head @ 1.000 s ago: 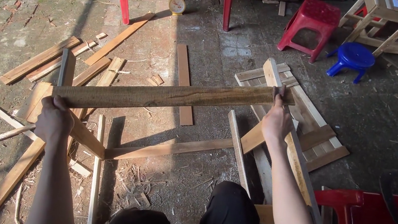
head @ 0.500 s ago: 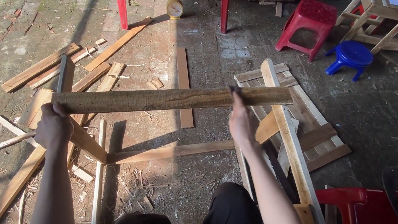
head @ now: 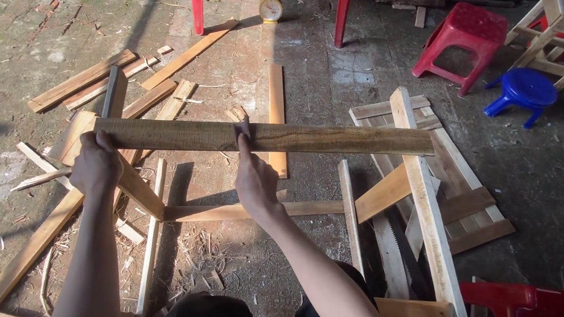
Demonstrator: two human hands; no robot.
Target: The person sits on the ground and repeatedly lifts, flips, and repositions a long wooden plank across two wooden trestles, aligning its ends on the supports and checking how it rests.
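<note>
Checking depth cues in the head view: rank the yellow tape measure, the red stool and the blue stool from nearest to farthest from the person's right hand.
From the right hand, which grips the long plank near its middle:
1. Yellow tape measure, straight ahead, at the top of the view.
2. Red stool, ahead to the right.
3. Blue stool, farther right, at the pallet's far corner.

Strong daylight is falling across the scene, coming from the right of the plank (head: 266, 137). The plank is casting a hard shadow leftward and below. The ground beyond its right end is lying in deep shade. Focus is holding sharp throughout; no blur is showing. Lines far from the plank are bowing slightly.
</note>
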